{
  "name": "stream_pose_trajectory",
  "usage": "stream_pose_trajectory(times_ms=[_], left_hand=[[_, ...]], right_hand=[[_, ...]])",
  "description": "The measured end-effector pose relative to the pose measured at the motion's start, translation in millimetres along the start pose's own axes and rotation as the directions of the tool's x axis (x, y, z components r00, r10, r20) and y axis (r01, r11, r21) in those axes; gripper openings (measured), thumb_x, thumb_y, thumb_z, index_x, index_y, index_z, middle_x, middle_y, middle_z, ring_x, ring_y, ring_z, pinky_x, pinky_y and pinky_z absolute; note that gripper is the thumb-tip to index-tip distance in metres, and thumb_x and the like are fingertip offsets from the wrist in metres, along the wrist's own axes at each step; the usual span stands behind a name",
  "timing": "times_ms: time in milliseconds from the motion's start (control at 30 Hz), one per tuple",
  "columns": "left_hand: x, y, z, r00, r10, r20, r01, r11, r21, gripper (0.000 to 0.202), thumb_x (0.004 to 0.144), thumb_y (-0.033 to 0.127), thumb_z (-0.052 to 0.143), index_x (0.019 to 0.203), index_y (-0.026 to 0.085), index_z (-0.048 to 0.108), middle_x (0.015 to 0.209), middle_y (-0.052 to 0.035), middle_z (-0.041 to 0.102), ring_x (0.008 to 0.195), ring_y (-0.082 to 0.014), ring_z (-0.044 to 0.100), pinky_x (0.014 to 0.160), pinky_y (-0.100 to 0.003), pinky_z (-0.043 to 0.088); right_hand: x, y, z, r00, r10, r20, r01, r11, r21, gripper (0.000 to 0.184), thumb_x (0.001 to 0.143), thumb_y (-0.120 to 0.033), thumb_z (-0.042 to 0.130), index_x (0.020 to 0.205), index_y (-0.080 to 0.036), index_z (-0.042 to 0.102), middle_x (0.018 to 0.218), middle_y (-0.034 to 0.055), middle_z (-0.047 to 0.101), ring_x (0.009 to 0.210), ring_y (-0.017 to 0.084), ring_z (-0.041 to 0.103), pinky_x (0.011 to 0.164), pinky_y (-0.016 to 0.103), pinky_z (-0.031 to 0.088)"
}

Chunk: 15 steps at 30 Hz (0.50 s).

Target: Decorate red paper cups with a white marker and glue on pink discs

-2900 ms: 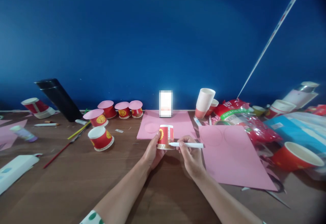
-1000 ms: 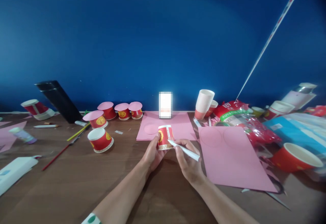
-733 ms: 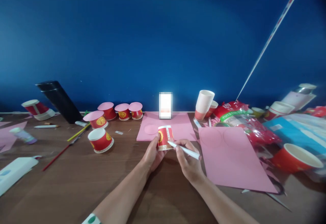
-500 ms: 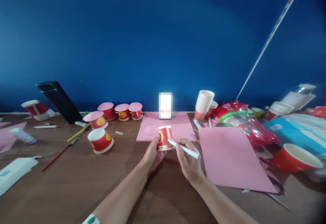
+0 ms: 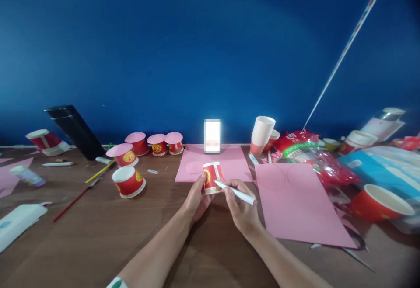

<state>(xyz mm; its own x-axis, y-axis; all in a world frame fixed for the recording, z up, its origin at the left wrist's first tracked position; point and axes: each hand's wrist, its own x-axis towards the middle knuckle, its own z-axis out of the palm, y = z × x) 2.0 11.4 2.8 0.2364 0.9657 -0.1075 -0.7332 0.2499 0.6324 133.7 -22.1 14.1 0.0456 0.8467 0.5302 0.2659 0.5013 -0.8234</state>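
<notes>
A red paper cup point(image 5: 212, 177) with a yellow emblem and a white strip is in my left hand point(image 5: 197, 197), whose fingers wrap its left side and underside. My right hand point(image 5: 242, 206) is closed round a white marker pen point(image 5: 239, 194), its tip at the lower right of the cup's wall. Whether the tip touches the cup, I cannot tell for sure. Behind the cup lies pink paper point(image 5: 229, 162) with a loose pink paper disc point(image 5: 194, 167) on it. A pink sheet point(image 5: 302, 209) with drawn circles lies right of my right hand.
Several red cups topped with pink discs point(image 5: 157, 138) stand at the back left, near a black bottle point(image 5: 74, 128). A red cup point(image 5: 128, 181) stands closer. Stacked white cups point(image 5: 262, 133), a red plastic bag point(image 5: 300, 144) and an orange-red cup point(image 5: 377, 205) crowd the right. Scissors point(image 5: 359, 259) poke out beneath the sheet.
The marker tip has shifted slightly down and left along the cup's wall. Both hands keep their grip, and the other things stay in place.
</notes>
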Motion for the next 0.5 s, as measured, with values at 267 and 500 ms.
stream_pose_trajectory(times_ms=[267,500], left_hand=[[0.7,0.7,0.8,1.0,-0.002,-0.016,0.002,1.0,-0.015,0.031,0.085,0.033,0.051,0.104,0.01,0.06,0.1,-0.0113,0.067,0.099,-0.0223,0.061,0.096,-0.036,0.043],[0.8,-0.1,-1.3,1.0,-0.002,-0.002,0.002,1.0,-0.022,0.031,0.085,0.033,0.051,0.104,0.01,0.06,0.101,-0.0112,0.067,0.1,-0.0224,0.061,0.096,-0.037,0.043]], right_hand=[[0.5,0.0,-1.3,0.998,-0.026,-0.062,0.024,0.999,-0.028,0.008,0.086,-0.023,0.051,0.087,-0.018,0.057,0.077,0.0024,0.062,0.07,0.015,0.059,0.065,0.026,0.049],[0.0,1.6,-0.1,0.999,-0.017,-0.049,0.017,1.0,0.0,0.007,0.086,-0.022,0.052,0.087,-0.018,0.057,0.077,0.0019,0.061,0.069,0.014,0.059,0.065,0.025,0.049]])
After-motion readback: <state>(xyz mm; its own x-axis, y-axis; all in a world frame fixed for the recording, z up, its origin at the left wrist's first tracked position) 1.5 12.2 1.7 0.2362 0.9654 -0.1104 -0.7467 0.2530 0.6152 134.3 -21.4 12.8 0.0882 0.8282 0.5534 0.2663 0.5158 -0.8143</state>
